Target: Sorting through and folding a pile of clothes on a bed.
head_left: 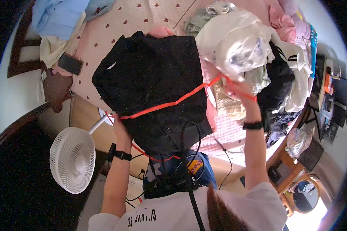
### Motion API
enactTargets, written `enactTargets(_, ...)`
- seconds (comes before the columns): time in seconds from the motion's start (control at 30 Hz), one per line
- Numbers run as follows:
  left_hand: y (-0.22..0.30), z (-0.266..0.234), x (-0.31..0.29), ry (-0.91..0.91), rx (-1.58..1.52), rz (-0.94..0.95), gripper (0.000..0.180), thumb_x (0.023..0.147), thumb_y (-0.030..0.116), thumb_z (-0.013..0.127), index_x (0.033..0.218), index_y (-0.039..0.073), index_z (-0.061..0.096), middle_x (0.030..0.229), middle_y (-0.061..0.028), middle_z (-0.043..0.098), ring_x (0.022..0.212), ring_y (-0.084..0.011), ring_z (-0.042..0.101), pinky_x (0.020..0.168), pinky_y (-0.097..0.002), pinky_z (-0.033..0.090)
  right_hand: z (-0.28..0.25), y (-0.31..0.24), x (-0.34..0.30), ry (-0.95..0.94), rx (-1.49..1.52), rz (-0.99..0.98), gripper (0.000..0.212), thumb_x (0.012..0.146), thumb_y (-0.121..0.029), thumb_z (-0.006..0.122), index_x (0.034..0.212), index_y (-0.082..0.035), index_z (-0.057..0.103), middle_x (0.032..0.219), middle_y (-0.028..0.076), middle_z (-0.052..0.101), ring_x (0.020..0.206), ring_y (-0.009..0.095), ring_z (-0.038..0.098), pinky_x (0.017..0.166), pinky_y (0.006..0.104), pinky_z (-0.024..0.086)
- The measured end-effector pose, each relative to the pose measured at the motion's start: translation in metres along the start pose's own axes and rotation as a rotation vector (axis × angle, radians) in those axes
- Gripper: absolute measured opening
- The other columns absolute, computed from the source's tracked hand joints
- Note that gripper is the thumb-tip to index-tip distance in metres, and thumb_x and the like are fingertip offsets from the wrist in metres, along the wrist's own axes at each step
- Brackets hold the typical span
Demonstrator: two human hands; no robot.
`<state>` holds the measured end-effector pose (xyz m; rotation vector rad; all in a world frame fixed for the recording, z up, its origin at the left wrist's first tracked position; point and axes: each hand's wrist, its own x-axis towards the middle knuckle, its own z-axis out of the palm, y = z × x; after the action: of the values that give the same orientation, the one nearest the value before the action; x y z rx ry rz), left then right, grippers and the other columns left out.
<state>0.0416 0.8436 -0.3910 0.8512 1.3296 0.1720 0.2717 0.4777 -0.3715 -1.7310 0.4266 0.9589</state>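
Observation:
A black folded garment [154, 73] lies spread on the bed in front of me, its near edge hanging close to my lap. Across it runs a flat red ribbon-like strip [169, 104], stretched at a slant from lower left to upper right. At the garment's left edge my left hand [121, 129] is closed on the strip, and a loose length loops down toward my waist. Beyond the right edge my right hand [239, 89], somewhat blurred, is closed on the other part, with its tail trailing over the wrist. A white bundled cloth [239, 42] is just past that hand.
A white fan [73, 159] stands close to my left forearm. Black cables [229, 158] hang around my lap and the bed's edge. Heaped clothes [281, 77] cover the bed's right side. A phone [70, 64] and blue clothes [58, 17] lie at the far left.

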Motion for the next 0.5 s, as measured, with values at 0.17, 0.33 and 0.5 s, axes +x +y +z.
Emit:
enactTargets(0.17, 0.024, 0.006, -0.025, 0.115, 0.169, 0.421, 0.027, 0.086, 0.027, 0.043, 0.102, 0.008, 0.054, 0.101, -0.0019, 0.049, 0.085, -0.0132, 0.046, 0.086, -0.0313, 0.03, 0.039, -0.022, -0.084, -0.096, -0.039, -0.059, 0.028, 0.082, -0.028, 0.052, 0.078, -0.001, 0.058, 0.051, -0.002, 0.047, 0.039, 0.005, 0.041, 0.036, 0.0158, 0.031)
enactTargets(0.33, 0.057, -0.008, -0.061, -0.222, -0.186, 0.295, 0.037, 0.089, 0.03, 0.04, 0.11, 0.0, 0.048, 0.095, -0.0048, 0.05, 0.082, -0.0132, 0.048, 0.074, -0.0266, 0.041, 0.095, -0.048, -0.103, -1.016, 1.059, 0.296, 0.049, 0.086, -0.042, 0.042, 0.101, 0.003, 0.055, 0.051, -0.001, 0.046, 0.035, 0.004, 0.035, 0.03, 0.0163, 0.026)
enactTargets(0.5, 0.091, 0.036, -0.119, -0.422, -0.379, 0.187, 0.037, 0.09, 0.029, 0.037, 0.117, 0.004, 0.041, 0.101, -0.0084, 0.052, 0.092, -0.0182, 0.052, 0.081, -0.0334, 0.043, 0.145, -0.082, -0.107, -1.053, 0.348, 0.206, 0.051, 0.089, -0.038, 0.038, 0.105, 0.008, 0.051, 0.044, -0.002, 0.038, 0.035, 0.002, 0.032, 0.031, 0.0159, 0.024)
